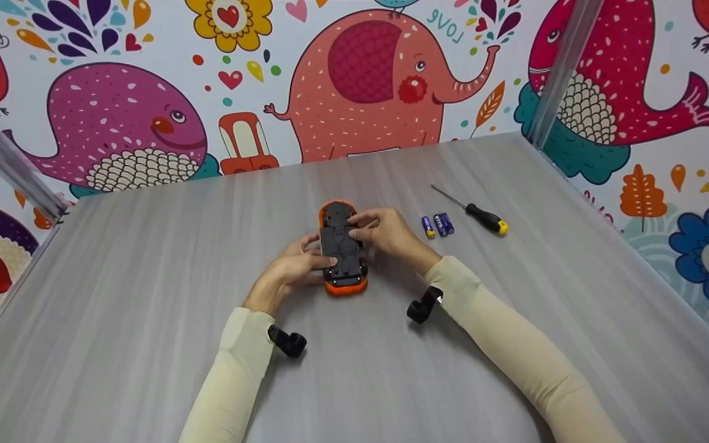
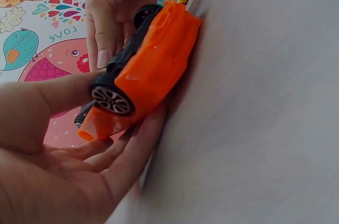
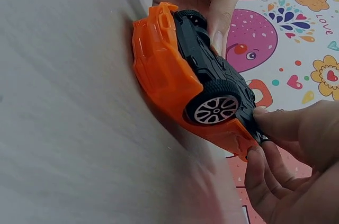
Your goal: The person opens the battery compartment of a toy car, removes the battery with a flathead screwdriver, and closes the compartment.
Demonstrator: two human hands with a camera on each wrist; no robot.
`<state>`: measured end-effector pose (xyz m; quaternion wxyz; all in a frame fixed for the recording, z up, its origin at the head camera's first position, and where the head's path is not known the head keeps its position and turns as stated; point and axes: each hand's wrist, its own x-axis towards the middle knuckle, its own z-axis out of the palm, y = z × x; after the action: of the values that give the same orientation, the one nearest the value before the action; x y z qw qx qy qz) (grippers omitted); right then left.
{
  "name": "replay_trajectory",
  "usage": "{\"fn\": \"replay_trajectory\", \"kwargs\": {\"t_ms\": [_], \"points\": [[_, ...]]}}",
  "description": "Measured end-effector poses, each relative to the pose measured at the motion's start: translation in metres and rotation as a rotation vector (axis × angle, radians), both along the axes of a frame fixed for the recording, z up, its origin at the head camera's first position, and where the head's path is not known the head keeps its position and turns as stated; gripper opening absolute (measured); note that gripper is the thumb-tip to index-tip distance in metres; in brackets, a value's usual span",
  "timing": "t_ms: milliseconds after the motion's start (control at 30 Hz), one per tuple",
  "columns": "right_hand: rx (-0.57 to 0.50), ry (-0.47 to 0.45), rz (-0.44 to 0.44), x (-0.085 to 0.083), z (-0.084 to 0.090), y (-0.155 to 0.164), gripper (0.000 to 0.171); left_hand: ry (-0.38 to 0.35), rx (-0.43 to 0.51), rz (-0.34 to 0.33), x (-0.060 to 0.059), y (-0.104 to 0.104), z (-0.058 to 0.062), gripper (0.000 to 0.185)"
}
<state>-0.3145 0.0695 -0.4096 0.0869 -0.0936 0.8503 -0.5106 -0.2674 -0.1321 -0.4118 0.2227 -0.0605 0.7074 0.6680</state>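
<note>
An orange toy car (image 1: pixel 343 246) is turned upside down, its black underside facing up in the head view. My left hand (image 1: pixel 296 264) grips it from the left, thumb on the underside and fingers beneath the orange body, as the left wrist view shows. On the far right part of the car, my right hand (image 1: pixel 385 231) has its thumb and fingers at the edge of the underside. In the right wrist view the right thumb (image 3: pixel 280 123) presses on the black underside, with the fingers curled at the orange side. Whether a small part sits between them is hidden.
Several blue batteries lie on the grey table (image 1: pixel 145 277) right of the car, one battery (image 1: pixel 428 227) a little apart from the others. Beyond them rests a screwdriver (image 1: pixel 484 218) with a black and yellow handle. Printed panels (image 1: pixel 367 86) stand along the table's back and sides.
</note>
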Motion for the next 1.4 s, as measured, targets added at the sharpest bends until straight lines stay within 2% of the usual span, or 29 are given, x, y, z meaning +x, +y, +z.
{"fn": "replay_trajectory", "kwargs": {"t_ms": [267,467,633,767,1133,1400], "points": [[-0.061,-0.050,-0.050,-0.0026,-0.0014,-0.0009,0.030,0.004,0.020,0.002,-0.0002,0.0002,-0.0011,0.082],[-0.167,-0.194,-0.100,-0.0047,-0.0036,-0.0003,0.046,0.002,0.022,0.012,0.0002,0.0012,-0.0006,0.083],[-0.244,-0.344,-0.058,-0.0071,-0.0071,0.0009,0.060,0.003,0.028,0.014,0.0014,0.0009,-0.0015,0.084],[-0.261,-0.405,-0.009,-0.0073,-0.0090,0.0011,0.062,0.012,0.028,0.009,0.0007,0.0006,-0.0023,0.084],[-0.279,-0.394,0.005,-0.0040,-0.0083,0.0013,0.064,0.006,0.025,0.009,0.0008,-0.0001,-0.0009,0.082],[-0.278,-0.366,-0.023,-0.0025,-0.0090,-0.0004,0.060,-0.003,0.024,0.008,0.0016,0.0003,-0.0007,0.083]]}}
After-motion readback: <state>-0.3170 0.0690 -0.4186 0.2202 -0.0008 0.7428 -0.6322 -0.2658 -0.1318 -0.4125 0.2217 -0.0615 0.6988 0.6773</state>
